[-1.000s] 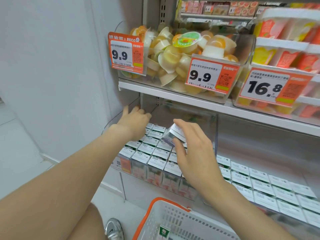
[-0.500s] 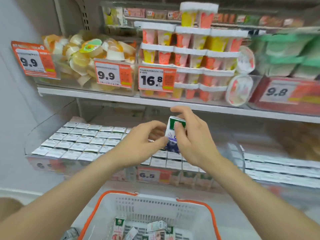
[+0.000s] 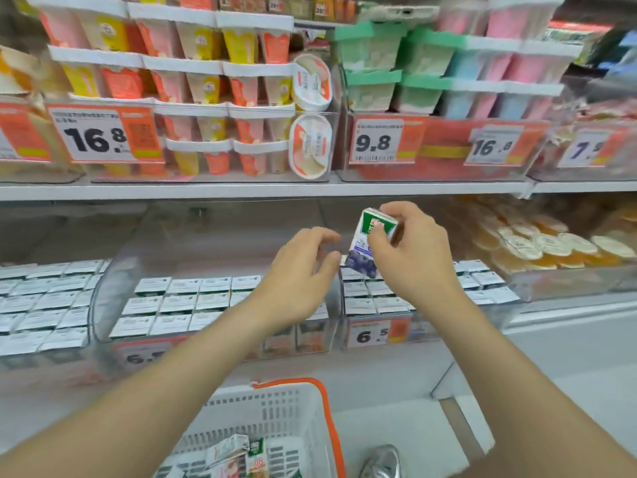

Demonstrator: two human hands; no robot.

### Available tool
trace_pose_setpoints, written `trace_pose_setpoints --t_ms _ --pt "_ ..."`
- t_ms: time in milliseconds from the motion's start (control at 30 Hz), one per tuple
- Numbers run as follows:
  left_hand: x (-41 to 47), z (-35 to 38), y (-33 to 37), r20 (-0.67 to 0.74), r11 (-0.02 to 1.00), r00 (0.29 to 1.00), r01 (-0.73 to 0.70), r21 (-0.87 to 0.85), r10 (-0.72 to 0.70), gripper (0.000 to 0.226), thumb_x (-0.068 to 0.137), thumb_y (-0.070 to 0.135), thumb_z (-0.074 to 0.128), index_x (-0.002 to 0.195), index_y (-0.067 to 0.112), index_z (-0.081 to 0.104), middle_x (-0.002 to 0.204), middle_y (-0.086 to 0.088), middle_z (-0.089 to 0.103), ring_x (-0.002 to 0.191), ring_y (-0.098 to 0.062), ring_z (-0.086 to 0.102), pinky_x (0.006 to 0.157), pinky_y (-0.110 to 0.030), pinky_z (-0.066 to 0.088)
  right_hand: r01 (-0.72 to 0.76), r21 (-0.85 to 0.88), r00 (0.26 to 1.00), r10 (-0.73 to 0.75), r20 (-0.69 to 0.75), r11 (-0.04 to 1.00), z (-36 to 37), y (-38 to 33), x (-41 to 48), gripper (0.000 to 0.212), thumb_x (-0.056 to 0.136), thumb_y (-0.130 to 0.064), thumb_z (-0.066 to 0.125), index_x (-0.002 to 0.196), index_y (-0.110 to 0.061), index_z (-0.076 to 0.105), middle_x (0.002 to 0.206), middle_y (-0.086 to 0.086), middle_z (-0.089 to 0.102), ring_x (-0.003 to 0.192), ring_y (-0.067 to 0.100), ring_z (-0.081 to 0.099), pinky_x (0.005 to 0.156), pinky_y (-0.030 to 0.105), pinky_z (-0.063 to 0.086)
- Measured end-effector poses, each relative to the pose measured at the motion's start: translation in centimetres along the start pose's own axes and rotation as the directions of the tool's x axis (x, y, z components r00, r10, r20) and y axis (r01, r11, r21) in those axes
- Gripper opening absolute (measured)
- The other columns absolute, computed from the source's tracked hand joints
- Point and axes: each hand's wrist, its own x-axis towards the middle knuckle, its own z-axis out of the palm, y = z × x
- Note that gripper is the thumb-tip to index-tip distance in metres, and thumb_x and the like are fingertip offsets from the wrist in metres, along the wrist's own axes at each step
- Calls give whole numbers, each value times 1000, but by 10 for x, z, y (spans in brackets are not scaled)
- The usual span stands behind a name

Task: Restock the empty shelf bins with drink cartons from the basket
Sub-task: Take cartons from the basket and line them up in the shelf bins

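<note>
Drink cartons lie loose in the white basket. Beyond the basket, the left hand hovers loosely curled, holding nothing, and the right hand pinches one tilted blueberry carton. Farther beyond the basket, clear shelf bins stand packed in rows.

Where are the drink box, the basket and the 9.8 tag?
drink box point(image 3: 360, 262), head view, blueberry picture on its front
basket point(image 3: 275, 414), head view, white mesh wall
9.8 tag point(image 3: 374, 143), head view, the printed number
</note>
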Motion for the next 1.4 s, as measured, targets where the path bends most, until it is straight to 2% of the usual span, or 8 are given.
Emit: trace_pose_setpoints --t_ms 167,267,600,700,833,1000,1267,1400 --pt "10 32 -2 168 993 982 67 95 -83 72 102 31 58 161 14 21 169 -4 10 157 -19 15 125 -34 21 118 -220 990 -97 106 968 1 34 20 46 95 -1 61 139 -12 57 130 12 57 116 32 57 94 35 41" --pt "8 42 -11 237 981 963 91 171 -130 79 94 32 61 159 19 18 169 -3 13 154 -28 24 123 -47 30 146 -297 975 -86 204 944 14 50 35 47 93 3 63 136 -15 57 127 12 58 114 35 57 90 43 47" --pt "-2 53 -18 169 908 980 23 418 -103 18 97 42 49 113 35 44 170 -13 19 135 -36 45 109 -52 29 125 -468 793 196 577 875 51 89 63 45 101 -12 46 143 -25 54 131 9 64 122 36 57 103 47 47" --pt "-2 54 -19 168 922 981 26 387 -98 15 99 40 48 113 35 43 171 -12 17 134 -35 45 109 -51 28 97 -534 807 248 536 840 56 87 64 44 101 -30 39 138 -20 59 139 15 59 133 38 45 111 49 31" --pt "-2 54 -23 182 921 980 4 390 -81 16 100 42 46 114 37 41 170 -11 16 130 -34 46 109 -54 29 41 -480 817 247 521 876 58 85 62 27 99 -26 40 96 -13 63 110 16 61 108 38 50 89 42 41" --pt "-1 51 -21 222 930 971 3 369 -92 28 103 47 46 129 42 40 172 -7 10 135 -34 44 109 -54 28 -65 -336 814 244 527 940 56 84 58 47 100 -15 43 145 -7 55 142 19 58 121 38 59 101 44 52" --pt "3 46 -25 267 920 959 -17 391 -96 44 102 60 44 142 46 32 174 -6 7 143 -35 40 106 -55 27 26 -430 803 237 547 903 53 81 54 48 101 -22 38 148 -17 52 149 14 55 135 38 48 111 49 39" --pt "-2 32 -27 312 960 947 -20 279 -71 78 98 69 48 160 42 8 172 -1 21 151 -29 34 115 -58 29 162 -414 921 14 389 896 43 45 41 48 92 -11 49 140 -14 57 135 15 57 126 40 50 103 49 44"
